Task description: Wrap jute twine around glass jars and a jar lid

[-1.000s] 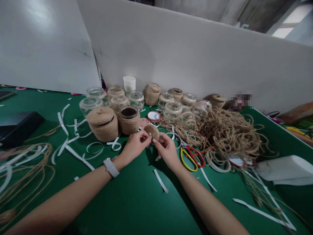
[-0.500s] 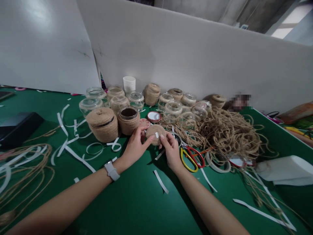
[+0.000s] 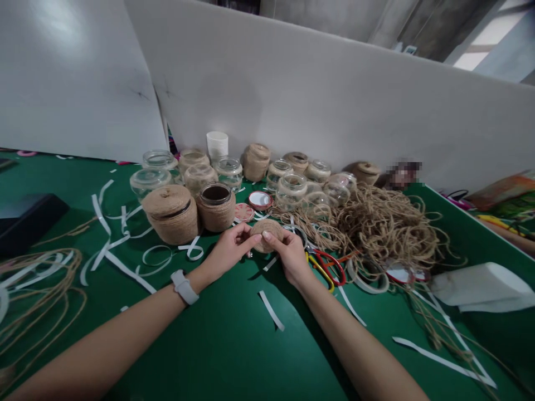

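A round disc wound with brown twine [image 3: 267, 229] is held between both hands above the green table [image 3: 225, 340]. My left hand [image 3: 231, 249] grips its left edge, with the thumb reaching over the near side. At the right, my right hand [image 3: 292, 253] pinches the disc with its thumb on top. The white piece seen on the disc earlier does not show. Just beyond my left hand lies a red patterned lid [image 3: 243, 212]. Red and yellow scissors [image 3: 330, 266] rest beside my right hand, their blades partly hidden.
A twine-wrapped jar with a lid [image 3: 171, 217] and an open wrapped jar [image 3: 216, 209] stand behind my left hand. Several glass jars [image 3: 291, 192] stand further back. At the right are a twine heap [image 3: 388, 225] and a tape roll [image 3: 368, 278]. White strips [image 3: 271, 310] lie scattered.
Both thumbs have come closer together on the disc, which appears more tilted. My left hand has moved off the red patterned lid, now more visible. The camera view has shifted slightly.
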The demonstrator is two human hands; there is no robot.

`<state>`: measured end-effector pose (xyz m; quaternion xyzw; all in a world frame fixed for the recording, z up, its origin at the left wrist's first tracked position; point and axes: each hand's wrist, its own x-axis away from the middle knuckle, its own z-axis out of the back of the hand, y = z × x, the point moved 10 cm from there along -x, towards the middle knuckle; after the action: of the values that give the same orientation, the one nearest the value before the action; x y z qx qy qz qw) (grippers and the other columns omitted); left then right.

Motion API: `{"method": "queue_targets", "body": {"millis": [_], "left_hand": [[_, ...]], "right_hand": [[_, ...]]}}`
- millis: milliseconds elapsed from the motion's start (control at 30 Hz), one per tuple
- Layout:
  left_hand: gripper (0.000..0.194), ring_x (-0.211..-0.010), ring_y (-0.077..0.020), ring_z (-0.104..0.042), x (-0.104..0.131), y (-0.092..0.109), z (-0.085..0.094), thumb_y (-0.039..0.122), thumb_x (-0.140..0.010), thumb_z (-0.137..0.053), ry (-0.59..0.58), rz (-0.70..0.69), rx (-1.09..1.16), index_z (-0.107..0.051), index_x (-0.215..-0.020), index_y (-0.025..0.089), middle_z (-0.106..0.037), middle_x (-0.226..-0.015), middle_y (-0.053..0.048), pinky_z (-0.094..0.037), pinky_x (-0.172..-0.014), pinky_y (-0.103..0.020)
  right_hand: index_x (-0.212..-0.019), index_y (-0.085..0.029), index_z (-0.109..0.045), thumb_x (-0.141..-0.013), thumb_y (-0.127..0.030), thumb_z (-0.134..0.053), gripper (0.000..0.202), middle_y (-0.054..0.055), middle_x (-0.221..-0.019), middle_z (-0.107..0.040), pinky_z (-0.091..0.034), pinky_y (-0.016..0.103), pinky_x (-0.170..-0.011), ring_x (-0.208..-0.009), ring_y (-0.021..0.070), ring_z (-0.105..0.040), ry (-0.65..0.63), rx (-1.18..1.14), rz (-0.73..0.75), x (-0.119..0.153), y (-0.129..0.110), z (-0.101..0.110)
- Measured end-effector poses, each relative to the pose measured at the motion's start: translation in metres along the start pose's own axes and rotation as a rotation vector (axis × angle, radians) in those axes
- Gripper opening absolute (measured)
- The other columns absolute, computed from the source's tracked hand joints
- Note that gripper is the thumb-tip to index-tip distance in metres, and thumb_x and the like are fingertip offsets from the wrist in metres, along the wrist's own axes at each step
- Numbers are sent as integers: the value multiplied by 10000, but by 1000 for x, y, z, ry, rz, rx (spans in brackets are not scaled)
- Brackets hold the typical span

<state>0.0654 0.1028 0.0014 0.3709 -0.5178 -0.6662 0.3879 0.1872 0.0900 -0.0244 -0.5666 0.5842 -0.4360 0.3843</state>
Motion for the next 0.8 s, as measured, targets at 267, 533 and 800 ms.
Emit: {"method": "queue_targets", "body": {"millis": [267,533,800], "left_hand": [[377,-521,-90,-481,0,-1,-2,527,-840,-592,-14,8,-57,-469,-741,184,-453,-621,62,-371,-465,-210],[357,-505,-89,-497,-1,-2,0,514,-823,-600,-1,22,-20,-469,-763,187,-458,-636,63,-368,-433,-206],[320,-519,-86,-512,-1,-2,4,479,-826,-594,29,17,-6,-474,-769,188,-485,-649,55,-376,-434,-190]], "right_hand": [[-836,-181,-748,-583,-427,-847,367,4,-796,-747,-500,286,-723,-697,157,-633,-41,34,-16,0,1,-5],[-890,-190,-743,-623,-434,-830,373,11,-864,-753,-512,300,-785,-768,167,-654,-45,28,9,-3,0,-4],[-921,-196,-722,-645,-462,-811,393,19,-907,-750,-511,320,-831,-828,180,-660,-32,35,25,-3,0,-1]]}}
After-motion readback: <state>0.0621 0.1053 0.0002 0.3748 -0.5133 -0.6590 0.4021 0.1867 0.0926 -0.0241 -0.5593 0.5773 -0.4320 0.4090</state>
